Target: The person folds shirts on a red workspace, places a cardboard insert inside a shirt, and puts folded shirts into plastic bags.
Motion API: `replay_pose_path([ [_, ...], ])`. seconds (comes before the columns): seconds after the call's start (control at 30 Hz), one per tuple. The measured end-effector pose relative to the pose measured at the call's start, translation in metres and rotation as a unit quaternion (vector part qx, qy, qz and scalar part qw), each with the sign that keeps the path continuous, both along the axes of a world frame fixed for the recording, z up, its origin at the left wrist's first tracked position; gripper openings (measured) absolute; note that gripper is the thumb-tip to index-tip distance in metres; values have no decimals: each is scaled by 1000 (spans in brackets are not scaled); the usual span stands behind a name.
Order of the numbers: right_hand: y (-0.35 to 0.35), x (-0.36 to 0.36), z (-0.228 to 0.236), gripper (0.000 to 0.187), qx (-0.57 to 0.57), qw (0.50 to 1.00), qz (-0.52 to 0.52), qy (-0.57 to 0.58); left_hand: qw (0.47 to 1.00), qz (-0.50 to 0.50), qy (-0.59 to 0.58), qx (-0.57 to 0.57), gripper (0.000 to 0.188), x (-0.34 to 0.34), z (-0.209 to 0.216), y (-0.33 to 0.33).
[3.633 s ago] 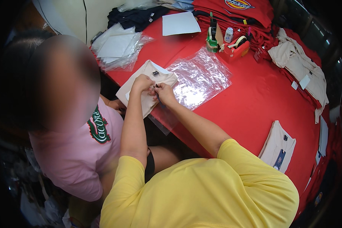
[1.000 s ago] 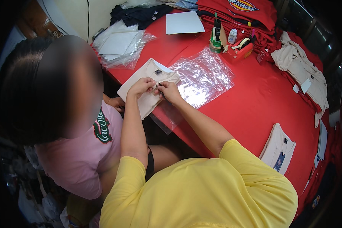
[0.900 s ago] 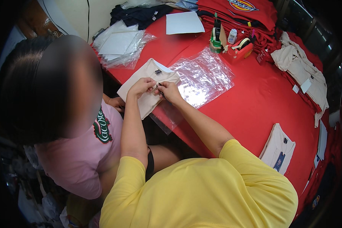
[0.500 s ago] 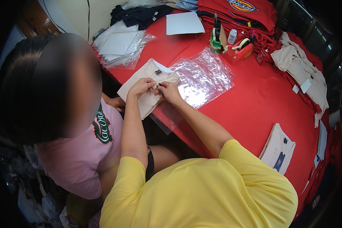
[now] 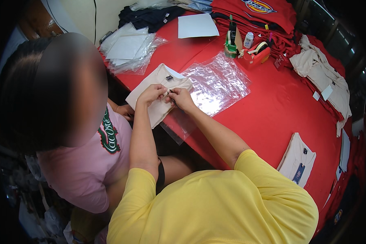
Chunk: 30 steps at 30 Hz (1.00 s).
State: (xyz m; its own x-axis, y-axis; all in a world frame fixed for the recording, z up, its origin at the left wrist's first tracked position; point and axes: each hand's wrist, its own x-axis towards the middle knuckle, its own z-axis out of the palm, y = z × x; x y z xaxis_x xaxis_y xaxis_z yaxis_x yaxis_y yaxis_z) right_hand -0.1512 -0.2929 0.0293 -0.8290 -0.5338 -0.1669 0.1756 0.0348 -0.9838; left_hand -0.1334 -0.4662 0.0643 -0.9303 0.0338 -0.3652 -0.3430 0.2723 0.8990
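A folded cream T-shirt (image 5: 156, 109) lies at the table's left edge, its neckline with a dark label turned to the far side. Over its front, my left hand (image 5: 151, 94) is closed in a pinch on a raised bit of the cream fabric. Close against it, my right hand (image 5: 181, 99) is also closed, with a small dark thing between the fingertips, too small and covered to name. Clear plastic bags (image 5: 219, 83) are spread to the right of the shirt, partly reaching under it.
On the red-covered table (image 5: 268, 107) stand a red tape dispenser (image 5: 257, 55), a green tape roll (image 5: 231, 49) and a small white bottle (image 5: 248, 39). Another folded cream shirt (image 5: 297, 160) lies right. Red garments (image 5: 258, 24) are piled behind. A person in pink (image 5: 87, 171) sits left.
My hands stay at the same spot on the shirt, with only a slight shift of the fingers. The person in pink has moved their head slightly left.
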Motion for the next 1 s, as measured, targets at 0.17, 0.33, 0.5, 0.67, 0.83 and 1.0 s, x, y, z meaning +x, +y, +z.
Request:
replay_pose_path([
  [0.17, -1, 0, -1, 15, 13, 1000, -2, 21, 1000, -3, 3, 3, 14, 1, -2, -2],
  [0.33, 0, 2, -1, 17, -27, 999, -5, -25, 1000, -6, 14, 11, 15, 3, -2, -1],
  [0.5, 1, 2, 3, 17, -40, 998, -3, -40, 999, -13, 35, -9, 15, 4, -5, -2],
  [0.67, 1, -1, 2, 16, 9, 1000, -8, -16, 994, -62, 52, -73, 16, 1, -4, -2],
  [0.83, 0, 0, 4, 17, 28, 999, -9, -16, 986, -111, 55, -108, 16, -3, -3, -5],
  [1.0, 5, 0, 5, 18, 15, 1000, -15, 3, 996, -61, 26, -63, 15, 0, 6, 0],
])
